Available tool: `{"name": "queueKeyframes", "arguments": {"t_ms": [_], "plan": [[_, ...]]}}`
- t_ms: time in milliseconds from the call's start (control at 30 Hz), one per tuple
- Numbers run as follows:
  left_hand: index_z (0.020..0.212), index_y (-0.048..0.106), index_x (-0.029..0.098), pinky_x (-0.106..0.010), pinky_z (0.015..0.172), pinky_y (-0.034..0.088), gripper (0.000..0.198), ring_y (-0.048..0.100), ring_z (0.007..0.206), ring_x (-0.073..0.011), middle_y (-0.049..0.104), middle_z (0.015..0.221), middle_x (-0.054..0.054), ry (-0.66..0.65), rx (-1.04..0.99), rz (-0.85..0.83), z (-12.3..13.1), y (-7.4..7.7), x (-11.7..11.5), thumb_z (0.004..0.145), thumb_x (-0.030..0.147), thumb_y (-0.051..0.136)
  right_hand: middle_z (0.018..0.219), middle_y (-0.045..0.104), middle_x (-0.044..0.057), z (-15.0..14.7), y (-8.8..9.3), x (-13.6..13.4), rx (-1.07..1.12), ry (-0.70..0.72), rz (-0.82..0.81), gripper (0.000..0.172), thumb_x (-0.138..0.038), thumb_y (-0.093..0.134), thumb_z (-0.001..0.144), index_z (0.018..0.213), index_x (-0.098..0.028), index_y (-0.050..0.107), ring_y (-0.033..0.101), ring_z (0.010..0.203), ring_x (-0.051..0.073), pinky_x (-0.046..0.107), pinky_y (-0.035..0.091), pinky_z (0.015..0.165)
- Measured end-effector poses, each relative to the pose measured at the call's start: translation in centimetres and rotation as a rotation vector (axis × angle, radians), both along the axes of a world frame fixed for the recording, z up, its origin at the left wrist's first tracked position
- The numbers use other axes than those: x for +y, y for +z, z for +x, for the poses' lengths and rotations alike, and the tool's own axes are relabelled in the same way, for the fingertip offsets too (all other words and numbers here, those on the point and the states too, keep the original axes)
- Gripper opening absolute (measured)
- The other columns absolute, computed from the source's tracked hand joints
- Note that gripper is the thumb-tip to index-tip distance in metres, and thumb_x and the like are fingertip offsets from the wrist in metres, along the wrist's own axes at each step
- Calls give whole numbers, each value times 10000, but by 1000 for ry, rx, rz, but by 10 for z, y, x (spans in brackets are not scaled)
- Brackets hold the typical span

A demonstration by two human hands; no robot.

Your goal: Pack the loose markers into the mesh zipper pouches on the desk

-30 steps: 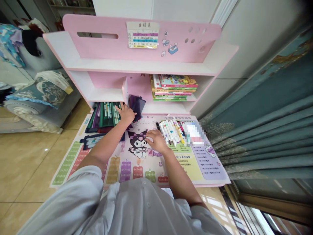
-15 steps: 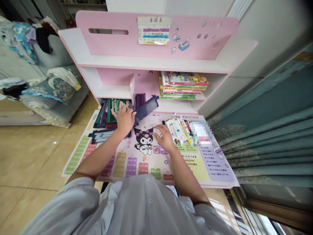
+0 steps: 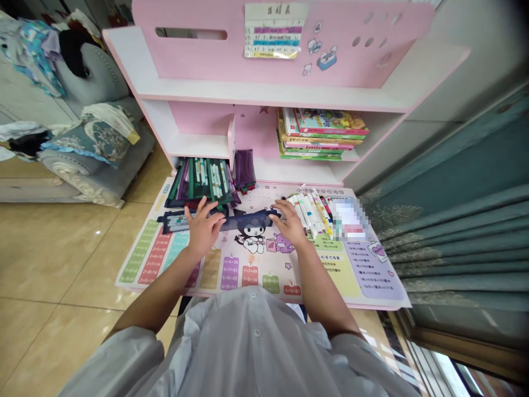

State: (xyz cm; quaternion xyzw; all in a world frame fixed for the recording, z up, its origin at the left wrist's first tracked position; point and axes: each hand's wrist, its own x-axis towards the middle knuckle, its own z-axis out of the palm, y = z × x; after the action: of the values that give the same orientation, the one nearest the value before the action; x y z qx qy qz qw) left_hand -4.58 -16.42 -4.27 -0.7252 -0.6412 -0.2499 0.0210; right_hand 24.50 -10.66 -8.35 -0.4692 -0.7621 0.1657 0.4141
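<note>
A dark blue mesh pencil pouch (image 3: 248, 221) stretches flat across the middle of the desk mat, between my two hands. My left hand (image 3: 203, 227) pinches its left end between thumb and fingers. At the other end, my right hand (image 3: 289, 222) has its thumb and fingers closed on the corner. Left of my left hand lies another blue mesh pouch (image 3: 177, 221) with pens inside. Behind it are green and purple mesh pouches (image 3: 206, 181) filled with markers. Close to my right hand is a pile of loose white markers (image 3: 309, 212).
Purple pouches (image 3: 245, 168) stand against the back of the pink desk hutch (image 3: 264, 91). Stacked books (image 3: 322, 132) fill part of its right shelf. A blurred packet (image 3: 350, 219) lies right of the markers. A curtain (image 3: 446, 220) hangs on the right; an armchair (image 3: 95, 82) stands left.
The blue pouch has come down from a raised slant to lie level nearer me. My right hand, free before, now grips its right end. The view has shifted slightly.
</note>
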Motion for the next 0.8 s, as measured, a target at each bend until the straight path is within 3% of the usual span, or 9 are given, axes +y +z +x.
{"name": "queueKeyframes", "arguments": {"t_ms": [133, 267, 467, 633, 800], "plan": [[841, 743, 300, -662, 1167, 42, 241, 409, 1407, -323, 665, 1281, -34, -61, -17, 69, -7, -10, -1, 939, 383, 540, 1204, 634, 127, 3, -2, 2, -19, 39, -11, 317, -500, 564, 911, 995, -224, 696, 613, 1127, 290, 501, 517, 990], [846, 754, 292, -683, 1163, 48, 207, 420, 1393, -346, 658, 1289, -50, -80, -9, 46, -3, -2, -4, 896, 427, 605, 1109, 685, 107, 6, -1, 3, -8, 83, 29, 235, -449, 615, 896, 926, -237, 712, 627, 1100, 281, 503, 528, 965], [943, 758, 285, -694, 1166, 66, 259, 397, 1407, -341, 635, 1320, -51, -239, 34, -56, 52, 24, 15, 943, 388, 520, 1033, 712, 92, 4, 0, 3, -21, 163, 103, 201, -434, 675, 861, 860, -237, 711, 626, 1091, 286, 523, 516, 963], [914, 756, 236, -717, 1154, 83, 282, 358, 1426, -336, 612, 1345, -86, -302, 63, -166, 103, 22, 41, 951, 335, 495, 1025, 710, 87, 5, 1, 3, -37, 188, 138, 166, -397, 686, 859, 842, -235, 719, 626, 1093, 278, 515, 517, 966], [834, 750, 260, -725, 1150, 94, 245, 413, 1383, -323, 671, 1250, -39, -247, -64, -247, 116, 19, 46, 919, 395, 564, 1011, 709, 89, 6, 6, 2, -71, 186, 137, 138, -360, 666, 874, 862, -240, 733, 630, 1082, 279, 511, 526, 952]]}}
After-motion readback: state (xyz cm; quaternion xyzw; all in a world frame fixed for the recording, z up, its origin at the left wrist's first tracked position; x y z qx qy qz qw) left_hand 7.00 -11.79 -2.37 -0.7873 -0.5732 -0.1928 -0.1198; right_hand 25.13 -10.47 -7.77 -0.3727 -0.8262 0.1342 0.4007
